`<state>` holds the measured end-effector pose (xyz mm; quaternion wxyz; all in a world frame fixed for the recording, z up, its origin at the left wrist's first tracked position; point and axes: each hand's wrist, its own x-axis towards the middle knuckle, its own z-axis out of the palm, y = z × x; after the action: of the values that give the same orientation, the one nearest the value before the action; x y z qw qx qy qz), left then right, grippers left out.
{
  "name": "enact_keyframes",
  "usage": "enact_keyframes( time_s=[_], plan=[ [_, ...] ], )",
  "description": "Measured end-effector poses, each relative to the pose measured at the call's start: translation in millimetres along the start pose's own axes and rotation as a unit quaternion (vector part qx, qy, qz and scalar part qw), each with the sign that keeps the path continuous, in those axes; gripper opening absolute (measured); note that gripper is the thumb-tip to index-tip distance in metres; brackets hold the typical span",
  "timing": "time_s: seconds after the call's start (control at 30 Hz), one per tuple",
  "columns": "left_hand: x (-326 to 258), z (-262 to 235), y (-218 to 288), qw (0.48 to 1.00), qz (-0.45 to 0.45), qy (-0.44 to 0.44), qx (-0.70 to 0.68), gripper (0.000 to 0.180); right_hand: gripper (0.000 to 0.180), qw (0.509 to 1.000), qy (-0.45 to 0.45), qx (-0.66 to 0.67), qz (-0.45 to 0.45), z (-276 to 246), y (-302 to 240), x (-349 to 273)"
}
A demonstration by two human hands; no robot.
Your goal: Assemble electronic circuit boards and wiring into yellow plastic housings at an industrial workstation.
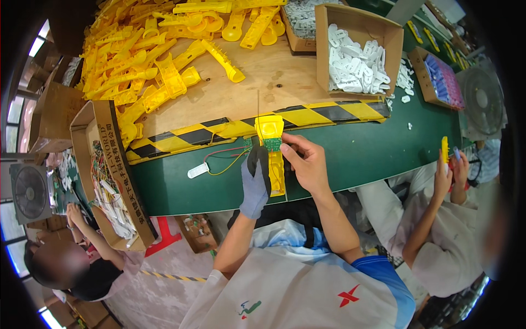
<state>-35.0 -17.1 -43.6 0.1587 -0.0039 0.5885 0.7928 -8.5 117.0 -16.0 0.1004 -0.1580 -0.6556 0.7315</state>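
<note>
Head view: green circuit board [272, 145] crosses the away-pointing yellow plastic housing [278, 178], between gloved left hand [256, 178], pinching the board, and half-curled bare right hand [309, 165], hold unclear.

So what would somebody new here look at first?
Probably the big heap of yellow parts at the top left of the table. Next, maybe the striped tape across it and the box of white parts at top right. In the middle, a green board shows between the gloved left grip and bare right grip.
</note>
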Motion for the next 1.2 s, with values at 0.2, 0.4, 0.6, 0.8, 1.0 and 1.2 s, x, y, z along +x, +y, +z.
enact_keyframes(
  time_s=[0.2,0.4,0.6,0.8,1.0,1.2],
  plan=[
    [-2.3,-2.3,5.4,0.996,-0.06,-0.01,-0.066,0.029,0.031,0.999,0.002,0.022,0.043,7.2,2.1,-2.7],
    [1.6,-0.6,-6.9,0.996,-0.033,-0.002,-0.077,0.028,0.03,0.999,0.019,0.051,0.003,16.0,5.1,-2.5],
    [3.8,-14.7,-16.4,0.993,-0.057,0.003,-0.107,0.031,0.029,0.999,-0.014,0.026,0.019,15.6,15.2,12.4],
    [-3.5,-6.9,17.6,0.981,-0.049,-0.047,-0.182,0.052,0.027,0.985,-0.081,-0.146,-0.037,4.1,-36.3,94.7],
    [-8.7,-8.3,17.0,0.971,-0.031,-0.056,-0.233,0.069,0.025,0.899,0.036,-0.403,-0.164,-6.6,-60.8,137.8],
    [-11.2,2.2,26.9,0.989,-0.003,-0.046,-0.14,0.069,0.02,0.859,0.272,-0.358,-0.244,-64.0,-100.5,132.7]
  ],
)
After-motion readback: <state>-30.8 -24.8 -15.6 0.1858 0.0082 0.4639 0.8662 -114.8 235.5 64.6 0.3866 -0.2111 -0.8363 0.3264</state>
